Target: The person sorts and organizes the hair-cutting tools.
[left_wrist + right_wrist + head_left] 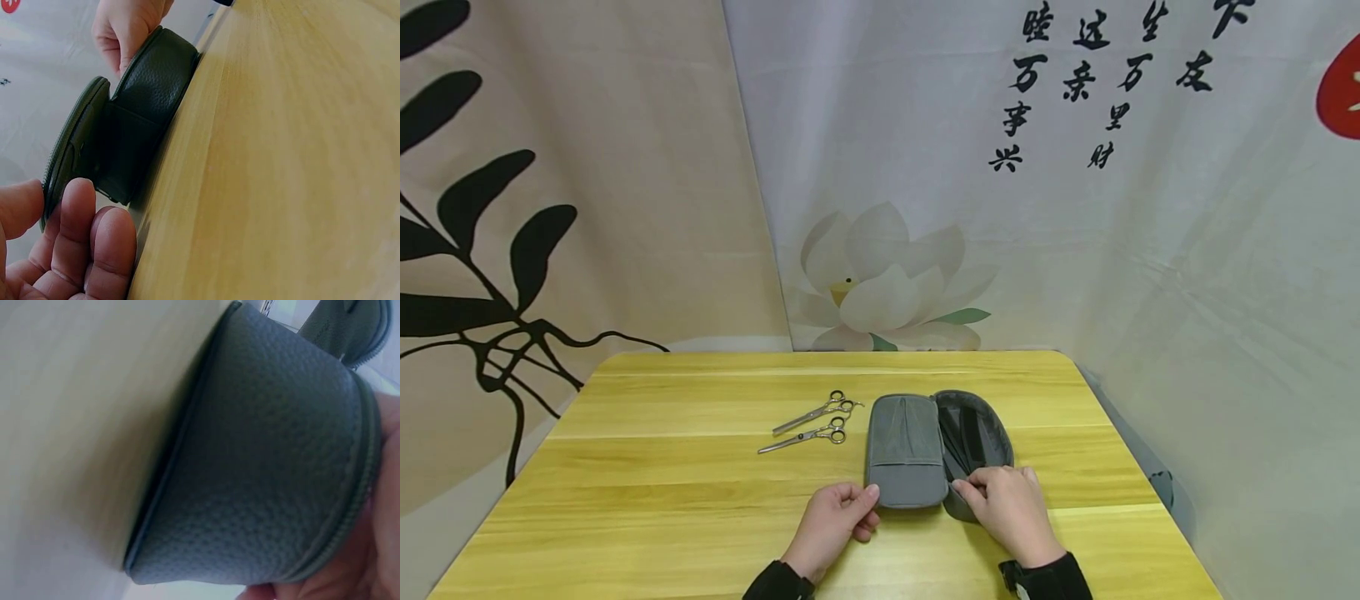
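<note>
A dark grey zip case (907,450) of pebbled leather-like material lies unzipped and spread on the table. Its flatter half, with an inner pocket, is on the left. The deeper half (951,504) on the right holds dark, slim items (972,437). My left hand (835,521) pinches the flat half's outer edge between thumb and fingers; the left wrist view shows that flap (72,147) tilted up from the table. My right hand (1009,508) grips the deeper half's zippered rim, and its fingers (356,556) curl over that rim in the right wrist view.
Two pairs of metal scissors, one (812,414) behind the other (805,439), lie left of the case. The wooden table (662,500) ends at a back edge before a printed cloth backdrop (880,167).
</note>
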The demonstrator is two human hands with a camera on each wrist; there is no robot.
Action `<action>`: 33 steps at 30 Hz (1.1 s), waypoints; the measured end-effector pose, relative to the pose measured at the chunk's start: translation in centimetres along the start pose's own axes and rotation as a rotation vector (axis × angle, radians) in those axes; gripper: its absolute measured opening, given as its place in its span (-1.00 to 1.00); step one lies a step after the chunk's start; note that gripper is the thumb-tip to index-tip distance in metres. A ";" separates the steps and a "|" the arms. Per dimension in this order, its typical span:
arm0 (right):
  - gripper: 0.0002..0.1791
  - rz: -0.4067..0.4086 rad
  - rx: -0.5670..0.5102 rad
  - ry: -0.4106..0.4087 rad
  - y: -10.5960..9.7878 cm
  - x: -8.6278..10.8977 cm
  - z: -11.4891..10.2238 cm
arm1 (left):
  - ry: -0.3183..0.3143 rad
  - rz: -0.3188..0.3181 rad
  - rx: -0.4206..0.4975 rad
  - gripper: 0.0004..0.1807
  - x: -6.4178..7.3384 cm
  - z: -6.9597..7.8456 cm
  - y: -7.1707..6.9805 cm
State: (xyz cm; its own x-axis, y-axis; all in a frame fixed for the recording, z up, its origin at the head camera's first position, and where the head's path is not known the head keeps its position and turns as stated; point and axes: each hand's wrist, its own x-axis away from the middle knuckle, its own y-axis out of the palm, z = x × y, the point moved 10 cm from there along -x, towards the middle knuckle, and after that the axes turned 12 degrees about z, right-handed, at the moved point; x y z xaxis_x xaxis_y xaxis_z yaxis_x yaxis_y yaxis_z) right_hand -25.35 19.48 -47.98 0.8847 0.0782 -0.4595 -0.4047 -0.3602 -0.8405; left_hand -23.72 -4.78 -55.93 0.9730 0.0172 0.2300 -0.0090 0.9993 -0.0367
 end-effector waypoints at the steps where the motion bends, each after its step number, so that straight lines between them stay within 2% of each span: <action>1: -0.76 0.003 0.001 -0.002 0.0 0.0 0.0 | -0.001 0.001 0.002 -0.53 0.0 0.0 0.0; 15: -0.77 0.019 -0.007 0.018 -0.2 -0.1 0.1 | -0.002 0.003 0.003 -0.51 0.1 0.1 0.0; 23: -0.71 0.108 -0.026 0.015 -0.9 -0.2 0.4 | 0.000 0.003 -0.005 -0.51 0.0 0.1 -0.1; 33: -0.63 0.154 -0.023 0.059 -1.4 -0.3 0.7 | 0.014 0.002 0.009 -0.50 0.0 0.2 -0.1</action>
State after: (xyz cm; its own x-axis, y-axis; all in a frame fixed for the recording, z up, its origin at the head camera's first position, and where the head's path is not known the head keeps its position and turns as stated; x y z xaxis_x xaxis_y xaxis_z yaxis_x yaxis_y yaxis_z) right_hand -25.16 20.59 -46.83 0.8247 -0.0339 -0.5646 -0.5321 -0.3851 -0.7540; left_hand -23.75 -4.84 -55.73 0.9762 0.0192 0.2158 -0.0134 0.9995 -0.0284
